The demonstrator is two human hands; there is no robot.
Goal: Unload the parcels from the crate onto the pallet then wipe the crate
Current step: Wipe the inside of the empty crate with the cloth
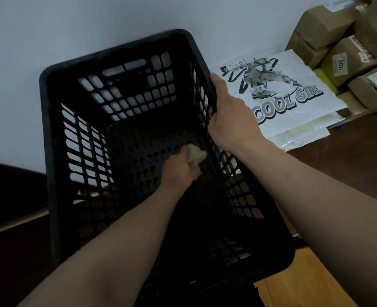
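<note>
"Head view puts the black crate (50,151) right under us, tipped so its open mouth faces us and its base points toward the wall (94,18). How do we judge it will handle?"

"Stiff moulded plastic, we'd say, and light with nothing in it; no parcel shows inside. The walls and base are latticed, so the thick rim looks the safest place to take hold."

"And that's where our right hand (229,116) is?"

"Yes, clamped on the right-hand rim, steadying the tilt. Our left hand (178,167) reaches down inside, bunched round a pale cloth (196,155), and seems to press it against the base close to the right wall."

"So the cloth sits below the rim grip?"

"Deep in the crate, beneath it and a little to the left. It's soft and crumpled. We reckon it could catch on the slot edges, so short strokes would suit it."

"And the parcels?"

"Outside, to our right. A white mailer (278,89) printed COOL GIRL lies flat just beside the crate, with brown parcels (329,25) stacked behind it. What they rest on we cannot make out. Unloading looks done to us; wiping is the step in hand."
</note>
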